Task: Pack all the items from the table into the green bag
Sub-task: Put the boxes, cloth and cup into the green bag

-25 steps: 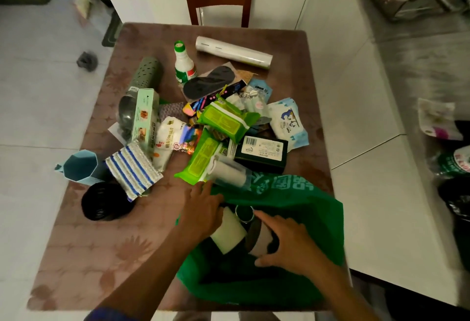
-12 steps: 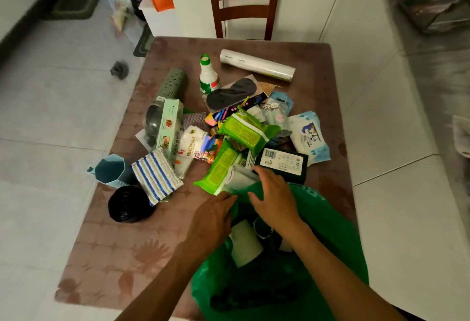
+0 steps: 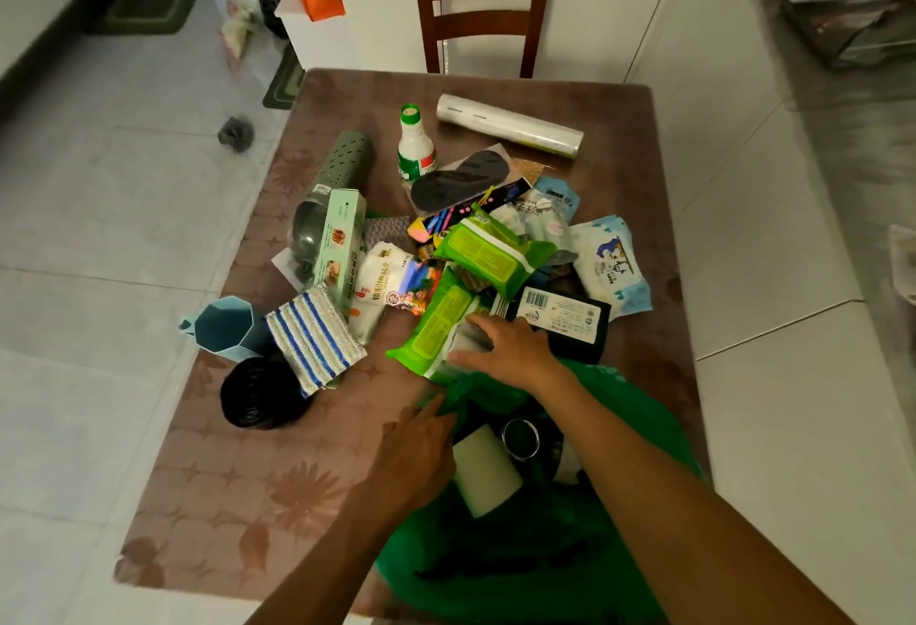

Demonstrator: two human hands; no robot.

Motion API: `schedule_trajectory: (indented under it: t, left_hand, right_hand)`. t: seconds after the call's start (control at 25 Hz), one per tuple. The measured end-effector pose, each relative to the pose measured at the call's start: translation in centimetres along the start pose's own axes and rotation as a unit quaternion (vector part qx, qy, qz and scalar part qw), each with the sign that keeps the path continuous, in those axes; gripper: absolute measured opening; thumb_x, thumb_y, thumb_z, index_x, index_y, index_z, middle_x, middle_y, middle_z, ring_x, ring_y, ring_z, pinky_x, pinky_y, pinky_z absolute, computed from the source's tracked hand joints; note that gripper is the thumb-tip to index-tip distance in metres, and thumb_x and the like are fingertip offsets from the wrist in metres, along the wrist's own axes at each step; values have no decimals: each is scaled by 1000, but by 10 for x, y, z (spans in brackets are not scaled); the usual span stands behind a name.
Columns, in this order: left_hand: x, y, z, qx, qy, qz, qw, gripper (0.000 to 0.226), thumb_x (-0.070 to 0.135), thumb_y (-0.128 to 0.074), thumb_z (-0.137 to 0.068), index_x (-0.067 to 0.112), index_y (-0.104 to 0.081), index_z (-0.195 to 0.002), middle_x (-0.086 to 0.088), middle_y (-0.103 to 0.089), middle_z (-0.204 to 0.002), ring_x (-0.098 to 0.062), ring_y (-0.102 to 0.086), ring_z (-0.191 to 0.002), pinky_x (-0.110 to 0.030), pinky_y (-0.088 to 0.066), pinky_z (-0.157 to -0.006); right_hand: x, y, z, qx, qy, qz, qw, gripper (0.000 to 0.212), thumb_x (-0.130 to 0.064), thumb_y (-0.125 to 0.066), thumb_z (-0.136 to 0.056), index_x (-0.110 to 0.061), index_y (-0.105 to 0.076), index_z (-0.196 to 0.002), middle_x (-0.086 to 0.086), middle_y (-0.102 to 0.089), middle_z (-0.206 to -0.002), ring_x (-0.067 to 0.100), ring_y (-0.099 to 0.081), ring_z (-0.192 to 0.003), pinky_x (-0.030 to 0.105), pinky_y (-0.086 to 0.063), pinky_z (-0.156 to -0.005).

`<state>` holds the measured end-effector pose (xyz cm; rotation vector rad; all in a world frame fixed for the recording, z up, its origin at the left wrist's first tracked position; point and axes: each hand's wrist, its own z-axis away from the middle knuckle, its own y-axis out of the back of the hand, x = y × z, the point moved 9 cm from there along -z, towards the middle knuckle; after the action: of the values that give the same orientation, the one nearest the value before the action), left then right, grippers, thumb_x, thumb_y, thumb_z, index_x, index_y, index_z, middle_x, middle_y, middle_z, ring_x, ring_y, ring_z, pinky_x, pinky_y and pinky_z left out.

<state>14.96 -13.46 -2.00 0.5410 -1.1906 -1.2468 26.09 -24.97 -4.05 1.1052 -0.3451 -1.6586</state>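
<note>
The green bag lies open at the table's near edge, with a white roll and a metal ring inside. My left hand grips the bag's left rim. My right hand reaches past the bag's far rim and closes over a clear-wrapped white roll. That roll lies beside a green wipes pack and a black barcoded box. Behind them lies a pile with a second green pack, baby wipes and a rice bag.
On the brown table also lie a striped cloth, black roll, teal cup, green box, perforated grey cylinder, green-capped bottle, black insole and film roll. A wooden chair stands behind.
My right hand came out of the bag and moved forward onto the clear-wrapped roll by the green pack. My left hand shifted slightly back along the bag's rim.
</note>
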Motion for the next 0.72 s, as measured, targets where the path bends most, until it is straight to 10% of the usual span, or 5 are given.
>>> schedule_trajectory:
  t: [0.2,0.32,0.44,0.56,0.72]
  left_hand:
    - [2,8,7,13,-14,117,993,27,20,-53,-71,10,-69,-91,-13,-72,-93,-28,-69,-76,-31,-57,-58]
    - [5,25,4,48,-63,150,985,33,29,-55,-72,23,-64,-103,-8,-72,-98,-20,-66,-88,-25,-49,-75]
    - [-7,42,-2,80,-22,165,983,43,27,-60,-76,17,-66,-118,-4,-64,-119,-21,-58,-112,-15,-35,-98]
    - [-3,50,-8,92,-17,185,978,44,10,-66,-78,4,-62,-121,-12,-59,-126,-26,-54,-118,1,-19,-93]
    - [-5,37,-16,62,-36,262,962,52,18,-52,-71,4,-62,-120,-15,-62,-124,-27,-58,-114,-27,-40,-102]
  right_hand:
    - [-16,2,5,4,77,164,984,82,-63,-68,-69,-28,-33,-134,3,-49,-140,36,-39,-126,54,-27,-104]
    - [-17,36,26,101,29,-196,975,66,-52,-74,-64,-31,-49,-120,4,-58,-120,28,-51,-114,41,-45,-91]
    - [-23,91,80,176,66,-591,785,44,-33,-77,-62,-28,-62,-104,-3,-65,-105,16,-62,-99,27,-53,-77]
    - [-8,124,148,156,90,-708,682,52,-36,-74,-62,-20,-63,-111,3,-68,-106,16,-65,-96,32,-55,-79]
    - [21,59,191,102,-138,-640,749,21,-40,-62,-85,-23,-67,-97,3,-71,-94,14,-71,-78,25,-56,-64]
